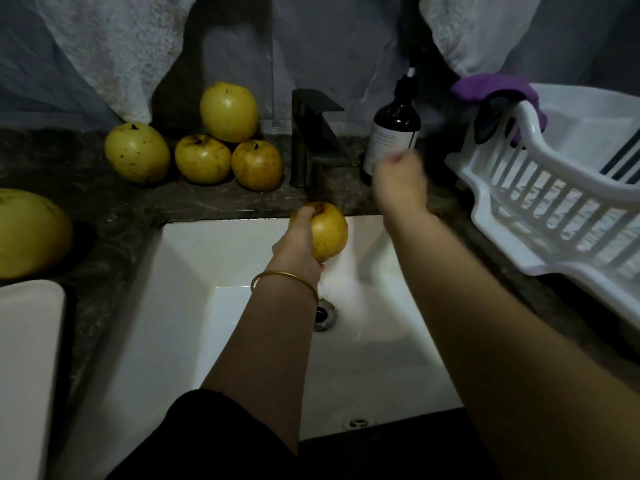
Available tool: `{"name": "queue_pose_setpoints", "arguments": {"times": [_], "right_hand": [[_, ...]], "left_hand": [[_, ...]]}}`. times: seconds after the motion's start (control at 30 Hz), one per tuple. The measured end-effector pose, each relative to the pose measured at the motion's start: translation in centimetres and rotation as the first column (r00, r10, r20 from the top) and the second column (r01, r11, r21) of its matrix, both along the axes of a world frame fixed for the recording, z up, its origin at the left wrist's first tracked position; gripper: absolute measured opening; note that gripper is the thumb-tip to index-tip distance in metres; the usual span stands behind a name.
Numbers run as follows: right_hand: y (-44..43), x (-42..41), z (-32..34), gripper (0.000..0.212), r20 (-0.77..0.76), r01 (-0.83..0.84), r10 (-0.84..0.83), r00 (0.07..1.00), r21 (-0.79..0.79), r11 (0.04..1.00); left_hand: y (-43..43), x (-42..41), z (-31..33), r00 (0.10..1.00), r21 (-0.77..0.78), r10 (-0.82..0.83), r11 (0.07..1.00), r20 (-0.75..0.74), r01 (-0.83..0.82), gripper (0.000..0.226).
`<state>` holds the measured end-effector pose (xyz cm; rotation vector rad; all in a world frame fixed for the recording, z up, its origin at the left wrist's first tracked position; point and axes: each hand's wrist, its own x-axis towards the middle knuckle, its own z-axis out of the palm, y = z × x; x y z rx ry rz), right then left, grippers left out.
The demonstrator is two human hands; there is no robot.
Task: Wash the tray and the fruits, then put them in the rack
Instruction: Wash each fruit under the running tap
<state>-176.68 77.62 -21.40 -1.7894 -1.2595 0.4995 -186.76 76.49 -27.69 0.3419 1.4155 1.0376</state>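
One fruit (330, 233) is held in the left hand (301, 233), just below and in front of the tap (313, 140), over the sink (194, 258); the fingers curl round its top and far side, and the near side shows bare. Right of the tap, in front of the bottle (394, 129), the right hand (400, 183) is a blur, so I cannot tell whether it is spread or closed, or whether it touches anything. Left of the tap a pile (202, 159) of four more fruits sits on the counter (114, 209), one riding on the others, and a big fruit (31, 233) lies well left of the tap at the picture's edge; the rack (554, 209) stands well right of the tap. The fruit looks firm, round and fairly weighty for one hand, with a smooth skin likely to turn slick once wet, so I judge a full wrap round its widest part safer than a fingertip pinch; it would probably bruise if dropped on the hard sink, so it is best kept low
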Motion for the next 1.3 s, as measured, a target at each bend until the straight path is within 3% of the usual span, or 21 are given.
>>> {"name": "queue_pose_setpoints", "arguments": {"times": [0.03,0.1,0.17,0.27,0.37,0.43,0.5,0.6,0.67,0.77,0.83,0.9,0.93,0.97,1.0,1.03,1.07,1.1,1.2,1.23,1.3], "right_hand": [[-0.6,0.1,-1.8,0.03,0.141,-0.065,0.098,0.985,-0.223,0.973],[-1.9,0.2,-4.8,0.035,0.355,-0.06,0.314,0.88,-0.574,0.817],[-2.6,0.1,-6.1,0.038,0.422,-0.001,0.351,0.836,-0.638,0.77],[-2.5,0.4,-6.8,0.04,0.34,-0.062,0.266,0.902,-0.508,0.859],[-2.1,0.8,-6.8,0.053,0.076,-0.251,0.291,0.954,-0.334,0.909],[-2.5,0.6,-6.2,0.071,-0.169,-0.465,0.437,0.883,-0.192,0.864],[-2.9,0.0,-5.9,0.092,-0.296,-0.622,0.575,0.762,-0.089,0.778],[-2.7,-0.9,-6.6,0.108,-0.125,-0.65,0.639,0.759,-0.087,0.755],[-2.6,-1.2,-7.1,0.105,0.014,-0.626,0.629,0.777,-0.093,0.775],[-3.0,-1.5,-7.2,0.09,-0.028,-0.644,0.644,0.764,-0.068,0.762],[-3.2,-1.5,-6.5,0.08,-0.27,-0.649,0.624,0.733,-0.004,0.761],[-3.4,-1.7,-5.6,0.081,-0.592,-0.625,0.53,0.607,0.056,0.779],[-3.8,-1.8,-5.5,0.084,-0.608,-0.608,0.501,0.616,0.038,0.793],[-4.0,-2.0,-5.3,0.085,-0.48,-0.582,0.493,0.725,-0.046,0.812],[-4.2,-2.0,-5.5,0.084,-0.188,-0.541,0.511,0.839,-0.193,0.818],[-4.3,-2.0,-6.2,0.082,0.136,-0.452,0.509,0.85,-0.308,0.837],[-4.5,-1.8,-6.7,0.081,0.301,-0.41,0.502,0.811,-0.32,0.854],[-4.5,-1.7,-7.0,0.079,0.273,-0.423,0.517,0.812,-0.336,0.842],[-4.5,-1.8,-6.0,0.064,-0.167,-0.555,0.533,0.829,-0.136,0.82],[-4.3,-1.9,-5.8,0.063,-0.181,-0.538,0.513,0.839,-0.131,0.833],[-4.0,-2.0,-6.4,0.071,0.182,-0.444,0.502,0.846,-0.282,0.85]], "left_hand": [[0.0,0.1,0.0,1.0,0.005,0.004,1.0,-0.004,-0.003,0.072],[-0.2,0.1,0.1,1.0,0.009,0.027,1.0,0.001,-0.027,0.075],[-0.3,-0.1,0.1,0.999,-0.011,0.046,0.999,-0.022,-0.046,0.08],[-0.2,-0.2,0.0,0.998,0.012,0.037,0.999,-0.046,-0.036,0.084],[0.0,-0.5,0.3,0.996,0.048,0.03,0.999,-0.084,-0.026,0.085],[0.0,-0.7,0.4,0.991,0.11,0.047,0.993,-0.128,-0.033,0.082],[-0.5,-0.7,0.6,0.989,0.184,0.062,0.982,-0.137,-0.036,0.076],[-2.1,-1.0,1.3,0.988,0.196,0.022,0.981,-0.152,0.008,0.069],[-3.1,-1.6,1.8,0.971,0.14,-0.06,0.986,-0.233,0.094,0.07],[-4.4,-3.7,2.6,0.933,0.068,-0.2,0.971,-0.3,0.23,0.073],[-4.8,-5.7,2.7,0.946,0.042,-0.224,0.97,-0.234,0.24,0.07],[-5.1,-7.5,2.3,0.977,0.057,-0.106,0.991,-0.183,0.118,0.07],[-5.5,-8.1,2.1,0.981,0.074,-0.049,0.995,-0.189,0.064,0.07],[-5.9,-8.5,2.0,0.981,0.091,-0.003,0.996,-0.194,0.021,0.068],[-6.4,-8.7,1.9,0.982,0.098,0.033,0.995,-0.186,-0.015,0.065],[-6.7,-8.8,1.8,0.984,0.095,0.062,0.994,-0.166,-0.047,0.062],[-6.9,-8.8,1.6,0.985,0.088,0.087,0.993,-0.148,-0.075,0.06],[-7.0,-8.9,1.4,0.985,0.078,0.108,0.992,-0.136,-0.098,0.058],[-7.4,-8.4,1.4,0.988,0.074,0.125,0.99,-0.093,-0.118,0.054],[-7.5,-8.2,1.5,0.99,0.078,0.122,0.99,-0.072,-0.116,0.051],[-7.6,-7.9,1.5,0.991,0.088,0.129,0.988,-0.042,-0.125,0.049]]}}
